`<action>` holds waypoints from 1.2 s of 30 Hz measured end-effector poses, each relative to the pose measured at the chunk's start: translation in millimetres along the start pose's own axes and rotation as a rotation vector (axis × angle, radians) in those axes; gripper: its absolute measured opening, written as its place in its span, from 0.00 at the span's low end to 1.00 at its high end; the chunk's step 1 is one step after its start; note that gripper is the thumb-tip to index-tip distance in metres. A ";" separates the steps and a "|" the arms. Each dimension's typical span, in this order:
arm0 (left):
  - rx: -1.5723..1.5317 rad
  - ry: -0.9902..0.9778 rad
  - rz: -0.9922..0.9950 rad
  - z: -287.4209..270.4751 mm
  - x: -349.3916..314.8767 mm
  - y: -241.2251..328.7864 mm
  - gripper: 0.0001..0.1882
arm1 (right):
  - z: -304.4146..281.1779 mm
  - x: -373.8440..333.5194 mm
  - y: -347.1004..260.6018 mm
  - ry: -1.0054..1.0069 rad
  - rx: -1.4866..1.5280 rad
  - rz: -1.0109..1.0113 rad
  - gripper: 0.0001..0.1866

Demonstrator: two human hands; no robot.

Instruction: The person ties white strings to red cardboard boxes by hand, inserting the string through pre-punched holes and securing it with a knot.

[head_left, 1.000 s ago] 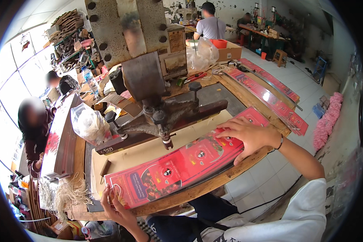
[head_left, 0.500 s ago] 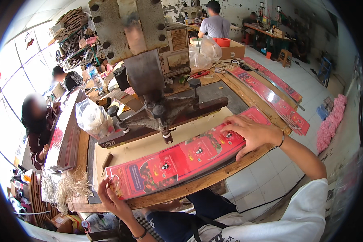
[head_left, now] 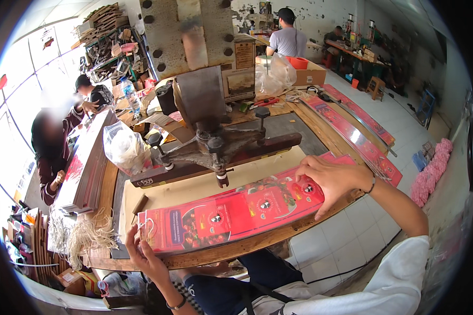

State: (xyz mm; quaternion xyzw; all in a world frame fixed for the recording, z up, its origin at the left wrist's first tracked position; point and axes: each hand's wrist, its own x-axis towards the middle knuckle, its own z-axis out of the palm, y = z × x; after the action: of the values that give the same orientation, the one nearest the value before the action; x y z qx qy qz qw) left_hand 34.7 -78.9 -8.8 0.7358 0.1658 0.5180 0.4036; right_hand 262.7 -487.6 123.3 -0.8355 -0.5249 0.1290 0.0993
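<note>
I see red sheet stack point(head_left: 242, 211) on wood tbl point(head_left: 215, 255), near side of press point(head_left: 215, 143). L hand point(head_left: 149, 261) wide, fingers parted, by its L end. R hand point(head_left: 337, 181) spans R part; can't tell if clamped.

Red printed sheets point(head_left: 268, 203) on desk point(head_left: 205, 253): dark blue panel point(head_left: 174, 227) with rows of small pale print; round black-and-white emblems point(head_left: 217, 219) with tiny lettering around them; small yellow mark point(head_left: 252, 213) nearby. Press point(head_left: 199, 102): tan label point(head_left: 244, 55) with fine dark print, too small to make out
</note>
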 end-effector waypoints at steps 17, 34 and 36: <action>0.206 0.081 -0.050 2.2 0.8 5.1 0.24 | -48.2 -170.8 -1.7 0.941 -0.947 0.154 0.46; 0.162 0.005 -0.094 0.1 2.9 -4.4 0.17 | -1.8 -153.4 194.9 0.857 -0.165 0.786 0.38; 0.154 0.006 -0.087 0.7 3.6 -2.3 0.16 | 9.1 -141.2 205.9 0.550 -0.063 0.935 0.44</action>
State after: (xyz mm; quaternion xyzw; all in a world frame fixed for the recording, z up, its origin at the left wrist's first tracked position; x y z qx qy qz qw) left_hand 37.3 -75.4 -8.4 0.7550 0.2382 0.4881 0.3674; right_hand 376.4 -703.2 68.3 -0.9854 -0.0558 -0.0798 0.1399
